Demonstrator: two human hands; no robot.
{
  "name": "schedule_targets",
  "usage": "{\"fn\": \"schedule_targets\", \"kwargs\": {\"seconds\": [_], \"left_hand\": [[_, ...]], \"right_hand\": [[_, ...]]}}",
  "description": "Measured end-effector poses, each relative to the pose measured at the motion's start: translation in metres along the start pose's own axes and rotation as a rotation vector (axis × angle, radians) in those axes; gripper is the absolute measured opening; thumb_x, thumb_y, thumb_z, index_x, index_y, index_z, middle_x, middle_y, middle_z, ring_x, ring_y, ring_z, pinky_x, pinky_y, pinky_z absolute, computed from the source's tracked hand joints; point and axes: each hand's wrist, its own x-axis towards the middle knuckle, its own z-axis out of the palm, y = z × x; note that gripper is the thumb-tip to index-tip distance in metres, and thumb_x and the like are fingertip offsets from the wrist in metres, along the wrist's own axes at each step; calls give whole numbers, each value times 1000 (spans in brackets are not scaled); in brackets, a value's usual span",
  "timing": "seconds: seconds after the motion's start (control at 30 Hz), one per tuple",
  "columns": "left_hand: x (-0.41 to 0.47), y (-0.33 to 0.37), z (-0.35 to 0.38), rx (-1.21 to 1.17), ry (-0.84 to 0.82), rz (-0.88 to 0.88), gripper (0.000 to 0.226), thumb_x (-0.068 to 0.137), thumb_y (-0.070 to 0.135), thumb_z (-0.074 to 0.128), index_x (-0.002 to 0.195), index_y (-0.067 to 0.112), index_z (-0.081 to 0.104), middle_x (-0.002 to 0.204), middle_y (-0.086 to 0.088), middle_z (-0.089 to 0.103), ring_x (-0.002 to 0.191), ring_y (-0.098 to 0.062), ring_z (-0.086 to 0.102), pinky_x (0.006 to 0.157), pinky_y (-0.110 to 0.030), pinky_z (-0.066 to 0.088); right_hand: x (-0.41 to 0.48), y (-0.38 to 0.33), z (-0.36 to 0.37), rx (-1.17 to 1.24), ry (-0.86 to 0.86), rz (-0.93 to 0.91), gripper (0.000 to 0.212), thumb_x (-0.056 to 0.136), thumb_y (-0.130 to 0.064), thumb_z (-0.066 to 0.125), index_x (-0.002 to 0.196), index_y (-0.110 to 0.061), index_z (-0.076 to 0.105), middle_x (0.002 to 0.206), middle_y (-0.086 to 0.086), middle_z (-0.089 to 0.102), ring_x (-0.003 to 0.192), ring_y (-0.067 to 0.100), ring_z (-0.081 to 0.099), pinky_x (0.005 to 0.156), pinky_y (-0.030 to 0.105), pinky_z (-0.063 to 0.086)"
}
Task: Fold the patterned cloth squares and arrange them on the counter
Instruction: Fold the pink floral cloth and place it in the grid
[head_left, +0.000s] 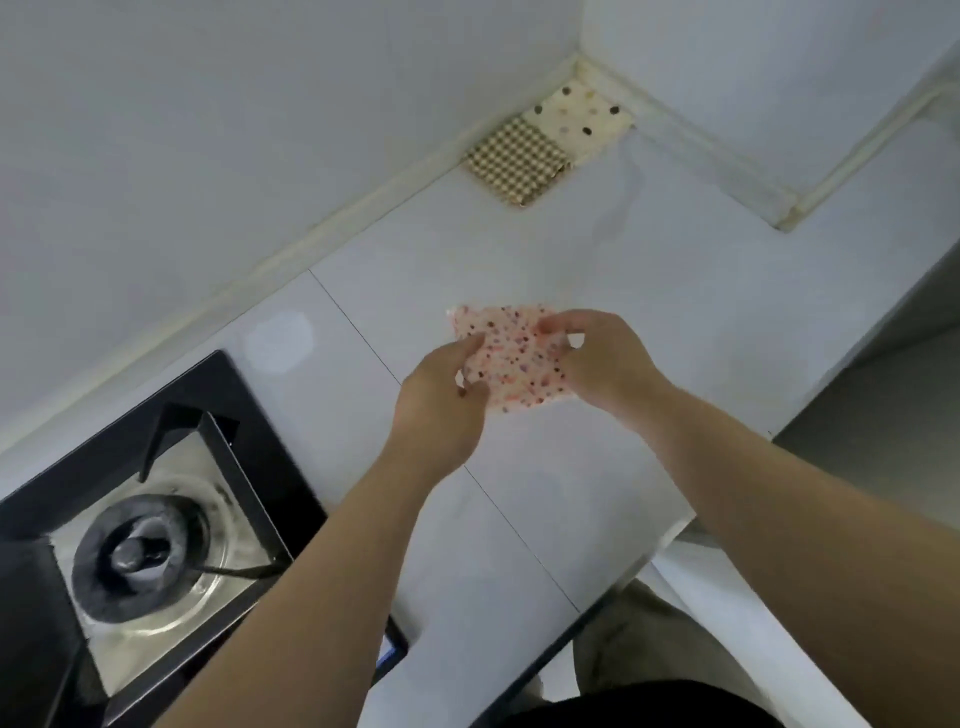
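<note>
Pinching the pink dotted cloth (511, 364) from both sides, the person holds it stretched between their two hands over the middle of the counter (519, 249). The left hand (441, 400) has its thumb and fingers closed on the cloth's lower left edge, and the right hand (605, 364) grips the upper right edge with curled fingers. The cloth is pale, scattered with small red, pink and dark dots, and sits tilted like a diamond, its far left corner poking out beyond the fingers. From here I cannot tell whether its underside touches the counter or hangs just above it. Both forearms reach in bare from the near edge. Well away, in the far corner where the counter meets the wall (260, 130), two other cloths lie flat and squared up: a checked cloth (514, 158) in brown and cream, and touching its right edge a cream cloth (582, 117) with scattered dark and tan spots, tucked right into the corner. To the left of the hands, set into the counter, is a black gas hob (249, 415), its round burner (132, 553) sitting in a shiny steel tray.
</note>
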Motion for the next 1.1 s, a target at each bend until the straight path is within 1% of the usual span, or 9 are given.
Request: {"fn": "schedule_targets", "kwargs": {"seconds": [0.07,0.17,0.27,0.33,0.43,0.53,0.7,0.9,1.1], "left_hand": [[28,3,11,14,45,-43,54,99,13,56,148,34,47,142,9,56,119,-23,62,102,-45,53],[68,11,19,10,127,-57,58,98,13,55,151,31,43,147,7,51,123,-23,60,102,-46,52],[104,20,21,-36,207,-73,62,96,16,59,153,33,40,154,10,42,108,-4,64,99,-42,54],[119,22,23,52,269,-115,64,97,17,58,154,34,36,164,12,24,102,5,62,101,-39,52],[136,23,30,284,311,-162,65,98,10,50,157,31,31,168,14,7,145,-14,35,116,-39,38],[151,25,37,466,248,-32,64,99,8,48,158,26,31,168,9,16,152,-18,19,123,-37,23],[177,14,38,517,140,-14,55,105,18,42,158,24,30,168,10,18,155,-9,10,127,-32,9],[206,13,17,560,147,0,60,102,12,45,158,25,30,167,12,17,155,-7,8,126,-29,6],[226,11,-3,526,132,-2,62,101,8,44,158,26,29,167,14,16,154,-4,7,126,-28,3]], "right_hand": [[41,-3,1,-94,-59,-44,31,102,-15,49,121,-25,71,137,-2,60,120,21,60,88,27,51],[102,-14,-2,-193,-113,-211,33,100,-10,51,125,-21,69,134,-1,63,118,20,61,87,21,45],[156,-29,-5,-274,-92,-406,44,94,-2,54,132,-21,64,135,2,63,115,23,63,96,26,46],[180,-30,-4,-419,-29,-531,47,93,-3,56,138,-17,60,140,8,57,118,30,58,101,38,48],[197,-20,2,-609,-6,-660,43,89,-5,59,131,-11,64,139,14,55,116,41,54,93,53,50],[200,-3,11,-648,-49,-788,32,87,-8,60,116,-11,73,123,10,67,102,40,60,80,50,55],[203,1,24,-711,-42,-780,29,91,-18,57,115,-12,72,121,8,68,102,37,59,76,46,54],[224,-22,33,-743,-96,-738,39,94,-16,54,130,-13,66,138,10,61,124,34,54,90,48,50],[237,-45,37,-789,-112,-697,43,97,-16,49,138,-14,60,146,7,55,132,30,48,103,44,41]]}}
